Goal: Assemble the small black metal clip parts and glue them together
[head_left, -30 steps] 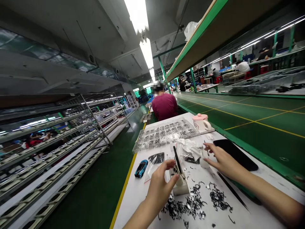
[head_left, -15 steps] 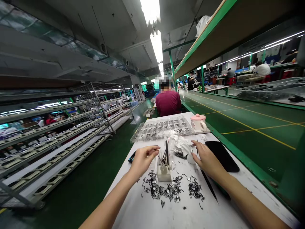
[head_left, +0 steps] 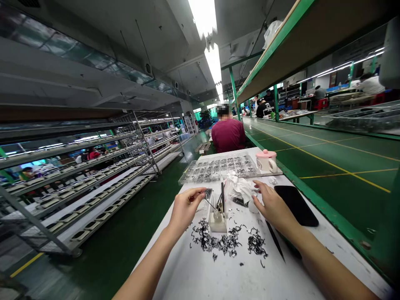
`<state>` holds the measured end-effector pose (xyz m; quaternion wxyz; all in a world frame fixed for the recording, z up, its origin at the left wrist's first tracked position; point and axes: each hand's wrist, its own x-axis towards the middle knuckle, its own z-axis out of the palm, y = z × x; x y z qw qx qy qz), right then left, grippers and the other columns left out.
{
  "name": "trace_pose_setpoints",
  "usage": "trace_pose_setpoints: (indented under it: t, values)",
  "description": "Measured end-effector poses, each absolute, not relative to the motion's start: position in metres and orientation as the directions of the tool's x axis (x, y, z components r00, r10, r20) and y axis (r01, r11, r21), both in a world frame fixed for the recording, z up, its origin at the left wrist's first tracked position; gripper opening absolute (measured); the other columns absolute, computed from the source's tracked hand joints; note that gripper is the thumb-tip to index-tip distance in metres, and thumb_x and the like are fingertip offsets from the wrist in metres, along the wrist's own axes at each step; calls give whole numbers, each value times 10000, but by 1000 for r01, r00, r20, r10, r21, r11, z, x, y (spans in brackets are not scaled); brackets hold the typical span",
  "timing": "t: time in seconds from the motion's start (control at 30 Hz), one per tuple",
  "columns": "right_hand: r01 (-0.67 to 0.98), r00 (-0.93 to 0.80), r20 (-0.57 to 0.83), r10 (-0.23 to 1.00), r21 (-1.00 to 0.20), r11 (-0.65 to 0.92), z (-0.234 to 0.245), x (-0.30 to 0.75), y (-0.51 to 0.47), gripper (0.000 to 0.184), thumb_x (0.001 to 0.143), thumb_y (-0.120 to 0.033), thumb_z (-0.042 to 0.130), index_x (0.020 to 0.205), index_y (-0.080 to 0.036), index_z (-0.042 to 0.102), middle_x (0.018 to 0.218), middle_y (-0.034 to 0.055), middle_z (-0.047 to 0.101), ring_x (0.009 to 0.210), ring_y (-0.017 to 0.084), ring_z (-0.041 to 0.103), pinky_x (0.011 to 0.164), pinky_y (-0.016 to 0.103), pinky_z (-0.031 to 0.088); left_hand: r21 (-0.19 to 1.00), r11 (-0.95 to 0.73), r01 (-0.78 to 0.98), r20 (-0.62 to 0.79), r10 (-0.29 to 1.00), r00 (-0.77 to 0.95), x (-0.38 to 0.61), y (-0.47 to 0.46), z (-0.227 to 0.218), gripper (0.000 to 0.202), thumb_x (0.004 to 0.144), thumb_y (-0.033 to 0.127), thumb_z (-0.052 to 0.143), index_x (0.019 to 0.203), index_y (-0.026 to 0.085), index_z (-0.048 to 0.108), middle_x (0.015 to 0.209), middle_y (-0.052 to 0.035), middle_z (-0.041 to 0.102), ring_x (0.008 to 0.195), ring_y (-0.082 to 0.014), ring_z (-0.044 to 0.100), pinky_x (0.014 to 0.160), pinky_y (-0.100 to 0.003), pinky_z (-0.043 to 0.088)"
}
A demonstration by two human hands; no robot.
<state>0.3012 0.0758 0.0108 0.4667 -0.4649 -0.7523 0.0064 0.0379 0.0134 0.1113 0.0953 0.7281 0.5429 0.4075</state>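
My left hand (head_left: 184, 210) is pinched on a small dark part, held just left of a white block fixture (head_left: 218, 221) with thin rods standing in it. My right hand (head_left: 272, 207) rests on the white table (head_left: 200, 275) with fingers stretched out, touching crumpled clear plastic bags (head_left: 240, 189). Two heaps of small black curved parts (head_left: 229, 243) lie in front of the fixture. A black tweezer-like tool (head_left: 275, 241) lies under my right wrist.
A clear compartment tray of parts (head_left: 220, 167) and a pink-lidded mug (head_left: 266, 160) stand further along. A black phone (head_left: 296, 199) lies at the right. A person in a maroon shirt (head_left: 228, 134) sits ahead. Wire racks (head_left: 93, 183) line the left aisle; a green conveyor (head_left: 328, 162) runs right.
My left hand has lifted from the fixture and drawn slightly left, pinching a small part. The right hand stayed near the bags. The view swung to the left.
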Motion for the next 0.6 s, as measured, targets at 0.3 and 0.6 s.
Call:
trace_pose_setpoints:
  t: [0.3,0.6]
  values:
    - [634,-197,712,674,-431,642,20,289,60,338,946,-328,483,1253,-189,466,1072,71,586,955,210,587,823,421,502,608,-352,711,469,882,36,35,12,103,213,918,339,567,978,144,625,861,-24,638,724,-157,618,673,-318,539]
    - [596,-283,691,665,-417,686,28,270,41,344,942,-263,419,1275,-174,405,1068,100,589,987,243,577,840,452,495,564,-376,736,472,877,87,39,13,105,201,931,329,546,1001,161,629,968,-49,651,807,-171,628,750,-352,539]
